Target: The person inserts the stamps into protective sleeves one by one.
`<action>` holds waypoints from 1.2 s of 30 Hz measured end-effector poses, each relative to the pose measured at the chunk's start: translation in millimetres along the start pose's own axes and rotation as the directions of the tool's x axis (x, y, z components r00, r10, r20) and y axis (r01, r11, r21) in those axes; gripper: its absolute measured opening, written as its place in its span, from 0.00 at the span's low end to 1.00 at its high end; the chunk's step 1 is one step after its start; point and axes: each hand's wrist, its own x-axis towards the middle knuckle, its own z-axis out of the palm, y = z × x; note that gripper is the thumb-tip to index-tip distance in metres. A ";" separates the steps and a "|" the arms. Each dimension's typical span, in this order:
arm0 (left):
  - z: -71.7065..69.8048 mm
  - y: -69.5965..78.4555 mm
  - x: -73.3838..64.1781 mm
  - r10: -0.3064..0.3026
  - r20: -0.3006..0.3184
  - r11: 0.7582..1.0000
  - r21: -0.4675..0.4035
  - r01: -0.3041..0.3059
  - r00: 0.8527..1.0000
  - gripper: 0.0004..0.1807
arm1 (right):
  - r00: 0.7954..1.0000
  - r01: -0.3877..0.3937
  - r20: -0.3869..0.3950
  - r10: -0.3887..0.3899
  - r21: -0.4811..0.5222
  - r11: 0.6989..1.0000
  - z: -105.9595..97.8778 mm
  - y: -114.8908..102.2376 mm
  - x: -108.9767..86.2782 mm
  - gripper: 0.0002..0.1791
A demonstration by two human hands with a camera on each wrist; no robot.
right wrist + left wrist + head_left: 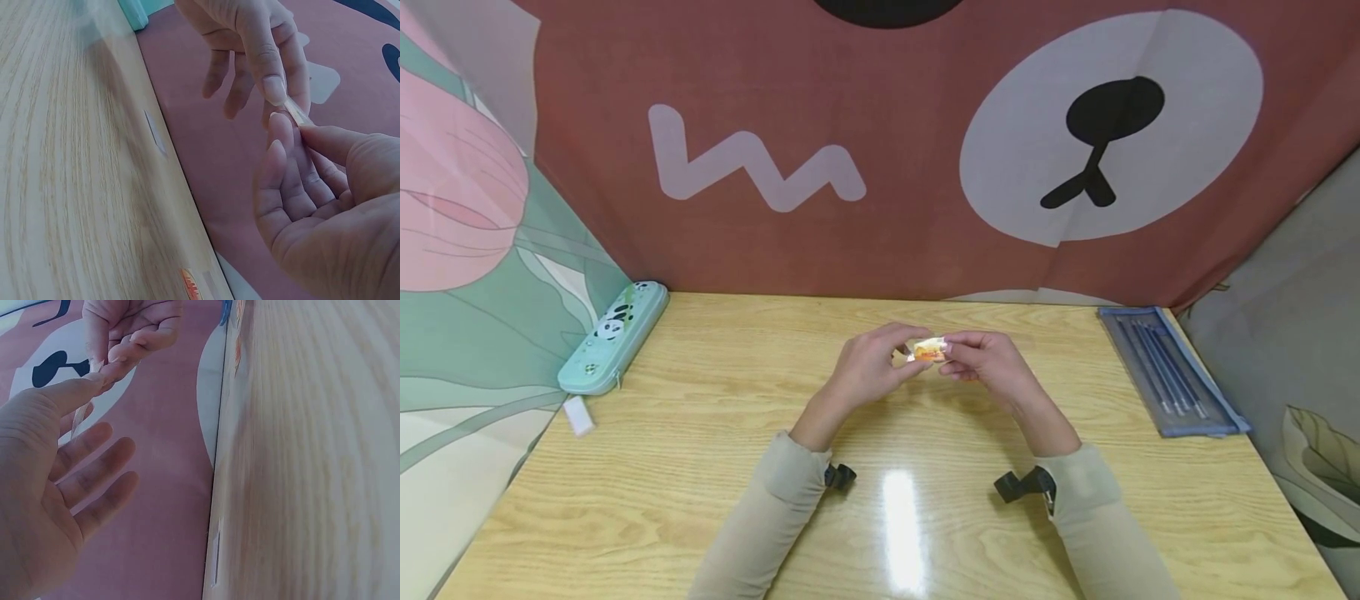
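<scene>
- Head view, slightly below the centre of the frame: a small packet [930, 349] is held over the wooden table [722, 517]. If both pinches gave way, it would likely drop onto the wood, and any loose contents could scatter.
- The left hand [870, 365] pinches the packet's left end between thumb and finger; the right hand [988, 360] pinches its right end. An uneven pull could make one end slip free, or tear the wrapper crookedly.
- Fingers cover both ends of the packet, so too hard a squeeze might crush whatever is inside.
- Head view alone shows, whole, the blue pouch [1172, 371] of pencils at the right of the frame. It also shows all of the teal case [613, 342] at the left; the right wrist view catches only a teal corner at its top edge.
- Left wrist view shows the left hand's other fingers spread apart; right wrist view shows the right hand's other fingers curled inward. From above, these are partly hidden.
- Both wrist views give the packet as a thin sliver, nearly edge-on; its cream and orange print reads only from the head. Whether the wrapper is torn, I cannot tell.
</scene>
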 end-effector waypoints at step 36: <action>4.2 -1.3 -1.3 0.013 -0.017 1.000 0.019 -0.012 1.000 0.19 | 0.999 -0.023 -0.029 0.023 0.006 1.000 4.4 4.0 2.6 0.19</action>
